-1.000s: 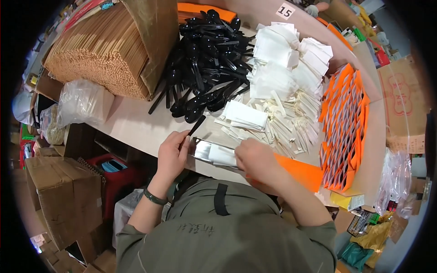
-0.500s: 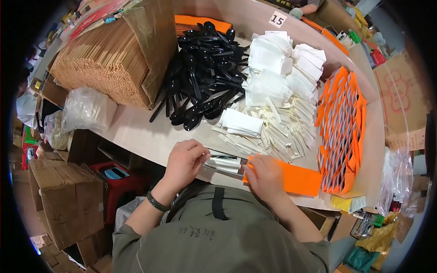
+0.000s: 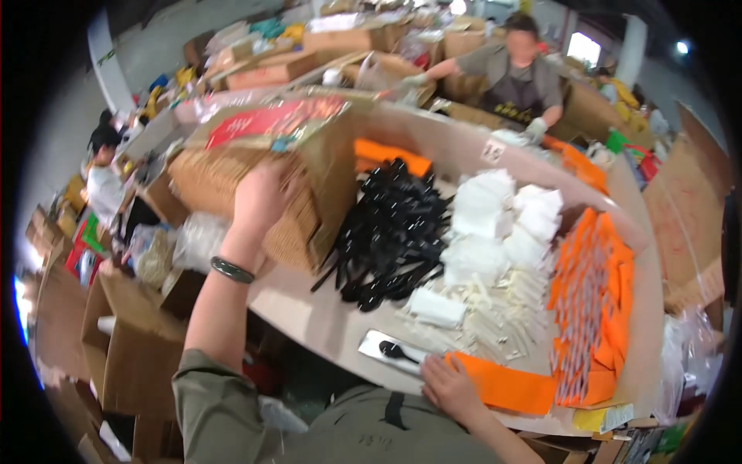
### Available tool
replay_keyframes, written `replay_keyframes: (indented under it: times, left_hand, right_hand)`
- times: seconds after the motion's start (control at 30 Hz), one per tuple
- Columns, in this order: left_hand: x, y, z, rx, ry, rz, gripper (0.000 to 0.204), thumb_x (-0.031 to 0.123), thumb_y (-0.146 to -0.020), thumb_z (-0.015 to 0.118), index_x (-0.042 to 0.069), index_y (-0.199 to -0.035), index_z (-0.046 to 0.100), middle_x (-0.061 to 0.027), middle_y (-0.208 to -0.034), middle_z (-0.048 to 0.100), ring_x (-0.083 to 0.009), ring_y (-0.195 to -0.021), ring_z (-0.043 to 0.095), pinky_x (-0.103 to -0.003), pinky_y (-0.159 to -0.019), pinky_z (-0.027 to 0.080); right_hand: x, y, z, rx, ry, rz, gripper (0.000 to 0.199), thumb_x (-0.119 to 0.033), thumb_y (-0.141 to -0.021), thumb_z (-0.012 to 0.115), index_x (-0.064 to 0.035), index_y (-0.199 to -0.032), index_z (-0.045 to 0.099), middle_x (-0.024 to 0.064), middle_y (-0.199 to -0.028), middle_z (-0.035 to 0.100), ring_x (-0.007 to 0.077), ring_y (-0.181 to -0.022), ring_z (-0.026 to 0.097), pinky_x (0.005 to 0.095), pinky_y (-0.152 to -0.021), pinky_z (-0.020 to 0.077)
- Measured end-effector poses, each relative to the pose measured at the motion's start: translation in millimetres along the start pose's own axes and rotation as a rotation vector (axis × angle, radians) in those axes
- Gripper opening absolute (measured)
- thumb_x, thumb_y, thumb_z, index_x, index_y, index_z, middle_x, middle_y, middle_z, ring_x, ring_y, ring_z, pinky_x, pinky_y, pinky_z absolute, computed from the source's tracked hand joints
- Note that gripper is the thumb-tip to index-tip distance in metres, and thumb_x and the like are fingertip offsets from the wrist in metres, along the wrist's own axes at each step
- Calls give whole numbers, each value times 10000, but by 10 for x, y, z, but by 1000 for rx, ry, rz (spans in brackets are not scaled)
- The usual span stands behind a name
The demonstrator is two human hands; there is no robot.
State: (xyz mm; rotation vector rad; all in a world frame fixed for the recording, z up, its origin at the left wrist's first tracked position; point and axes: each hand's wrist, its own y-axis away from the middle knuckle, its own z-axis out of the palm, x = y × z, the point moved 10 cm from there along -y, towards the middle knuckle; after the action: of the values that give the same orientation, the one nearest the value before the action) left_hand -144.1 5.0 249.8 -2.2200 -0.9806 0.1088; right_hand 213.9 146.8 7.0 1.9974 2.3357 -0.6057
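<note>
At the upper left, my left hand (image 3: 267,193) reaches onto a stack of thin tan wooden sticks (image 3: 205,185) packed in an open carton (image 3: 334,174). Its fingers are curled and blurred, so what they hold does not show. At the table's near edge, my right hand (image 3: 452,387) lies with its fingers stretched flat over the left end of an orange paper sleeve (image 3: 510,384). Against its fingertips is a narrow white piece (image 3: 374,345), with a black plastic spoon (image 3: 396,351) lying on it, the handle end hidden by the hand.
Behind are a heap of black plastic cutlery (image 3: 394,232), white napkins (image 3: 483,205), slim white packets (image 3: 495,317) and a row of orange sleeves (image 3: 595,301). A low table wall (image 3: 456,135) bounds the far side. A gloved co-worker (image 3: 522,85) stands beyond it. Cartons (image 3: 143,340) stand at left.
My left hand has moved from the near edge up to the stack of sticks. A black spoon now shows on the white piece. The view has tilted up, bringing in co-workers.
</note>
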Motion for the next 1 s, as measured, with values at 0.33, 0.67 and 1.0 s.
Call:
replay_keyframes:
  times: [0.33,0.67,1.0]
  left_hand:
    - [-406,-126,542,-382,-156,46,176,150,-814,624,31,-902,719,-211,-831,691,-403,-858,670,-483,-787,540]
    - [-1088,1666,72,88,695,-613,180,166,-1025,528,20,-1084,615,-26,-842,575,-108,-762,515,-248,-701,420]
    - [514,2524,1529,-938,689,-148,114,3,-920,644,0,-1032,671,-41,-902,667,-119,-799,597,-251,-738,477]
  right_hand:
    - [-73,136,-1,28,-94,-17,514,-220,-788,749,-73,-1261,610,269,-1393,499,423,-1302,480,513,-1067,403]
    - [197,65,-110,41,-211,124,448,-155,-819,728,-124,-1256,634,302,-1447,430,474,-1327,442,505,-1105,394]
    - [131,121,-143,-54,-70,137,418,-139,-873,669,-225,-1280,644,340,-1436,422,483,-1312,453,509,-1114,376]
